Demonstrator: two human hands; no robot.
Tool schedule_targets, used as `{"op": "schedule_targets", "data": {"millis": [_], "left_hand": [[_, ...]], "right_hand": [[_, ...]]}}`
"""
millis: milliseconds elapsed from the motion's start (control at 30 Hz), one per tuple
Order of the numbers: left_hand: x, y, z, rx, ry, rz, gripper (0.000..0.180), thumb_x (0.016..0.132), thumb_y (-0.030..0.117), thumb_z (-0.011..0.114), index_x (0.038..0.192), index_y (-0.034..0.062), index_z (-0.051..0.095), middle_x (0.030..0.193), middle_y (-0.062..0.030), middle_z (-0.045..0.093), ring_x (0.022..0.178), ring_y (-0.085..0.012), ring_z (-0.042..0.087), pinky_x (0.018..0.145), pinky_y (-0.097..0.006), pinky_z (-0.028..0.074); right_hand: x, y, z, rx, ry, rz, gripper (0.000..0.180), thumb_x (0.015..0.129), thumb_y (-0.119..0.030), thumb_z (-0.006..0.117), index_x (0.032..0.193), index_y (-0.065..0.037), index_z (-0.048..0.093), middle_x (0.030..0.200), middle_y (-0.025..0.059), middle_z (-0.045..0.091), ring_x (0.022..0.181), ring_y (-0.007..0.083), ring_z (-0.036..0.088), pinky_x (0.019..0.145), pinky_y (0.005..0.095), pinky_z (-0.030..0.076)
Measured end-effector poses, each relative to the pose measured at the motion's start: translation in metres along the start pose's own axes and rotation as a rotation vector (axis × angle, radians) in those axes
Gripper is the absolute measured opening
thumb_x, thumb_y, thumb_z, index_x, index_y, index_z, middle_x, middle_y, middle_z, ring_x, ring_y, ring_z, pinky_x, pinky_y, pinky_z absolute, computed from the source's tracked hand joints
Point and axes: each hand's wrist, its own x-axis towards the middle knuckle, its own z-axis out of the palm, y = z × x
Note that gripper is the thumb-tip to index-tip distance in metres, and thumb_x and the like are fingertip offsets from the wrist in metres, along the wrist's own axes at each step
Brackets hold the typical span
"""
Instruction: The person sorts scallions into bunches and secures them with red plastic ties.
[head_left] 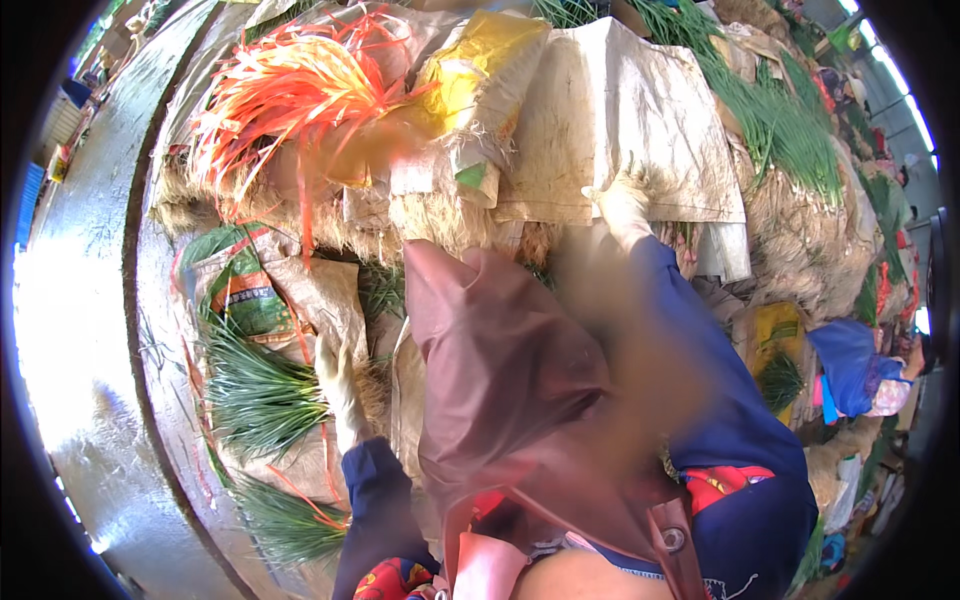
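Observation:
My left hand (343, 395), in a pale glove, reaches to the root end of a bunch of green onions (262, 395) lying on sacking at the left. Its fingers look stretched out, and I see no firm grip on the stalks. Farther off, my right hand (622, 204), gloved too, has its fingers spread at the front edge of a beige woven sheet (650, 120). Nothing shows in that hand. The sheet covers part of a long heap whose pale roots (440, 222) hang out below. A blurred brown smear hides part of my right forearm.
Orange plastic strips (290, 95) lie on the heap beside a yellow sack (480, 65). More green onions (770, 120) are piled at the far right. Another bunch (290, 520) lies near left. A wet floor (90, 300) runs along the left; a person in blue (850, 365) is at right.

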Motion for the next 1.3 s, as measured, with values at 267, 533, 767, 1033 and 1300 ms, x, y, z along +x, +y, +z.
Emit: {"op": "schedule_targets", "data": {"millis": [267,533,767,1033,1300], "left_hand": [[0.114,0.193,0.151,0.343,-0.353,0.466,0.057,0.085,0.012,0.071,0.137,0.0015,0.051,0.141,-0.0148,0.052,0.133,-0.0267,0.047,0.113,-0.038,0.033],[0.164,0.207,0.261,1.152,-0.407,0.816,0.085,0.062,0.040,0.085,0.140,0.0282,0.052,0.153,-0.0169,0.032,0.140,-0.0426,0.028,0.114,-0.050,0.030],[0.226,0.167,0.233,1.192,-0.385,0.445,0.095,0.059,0.037,0.086,0.144,0.0327,0.046,0.158,-0.0166,0.024,0.144,-0.0414,0.023,0.117,-0.047,0.027],[0.185,0.179,0.258,1.260,-0.551,0.582,0.085,0.069,0.041,0.080,0.145,0.0322,0.043,0.155,-0.0098,0.034,0.140,-0.0371,0.035,0.112,-0.045,0.035],[0.137,0.311,0.225,-0.139,-0.773,0.356,0.063,0.090,0.024,0.064,0.146,0.0111,0.039,0.142,-0.0118,0.048,0.128,-0.0251,0.049,0.105,-0.032,0.042]], "right_hand": [[0.065,0.024,-0.045,0.828,0.018,0.007,0.021,0.091,-0.023,0.059,0.101,-0.005,0.066,0.085,0.0153,0.070,0.075,0.0270,0.068,0.072,0.0394,0.053],[0.096,-0.046,-0.162,0.776,0.364,-0.530,0.025,0.091,-0.021,0.061,0.110,-0.006,0.065,0.103,0.0185,0.068,0.095,0.0346,0.066,0.083,0.0391,0.052],[0.082,-0.040,-0.254,0.691,0.410,-0.668,0.025,0.091,-0.021,0.063,0.112,-0.007,0.066,0.108,0.0135,0.068,0.097,0.0252,0.066,0.086,0.0351,0.051],[0.058,0.037,-0.310,0.858,0.393,-0.823,0.022,0.092,-0.018,0.063,0.111,-0.006,0.064,0.109,0.0105,0.066,0.098,0.0213,0.062,0.088,0.0324,0.048],[-0.031,0.025,-0.332,1.120,0.166,-1.160,0.019,0.093,-0.015,0.063,0.110,-0.005,0.063,0.109,0.0074,0.064,0.099,0.0173,0.059,0.090,0.0298,0.046]]}}
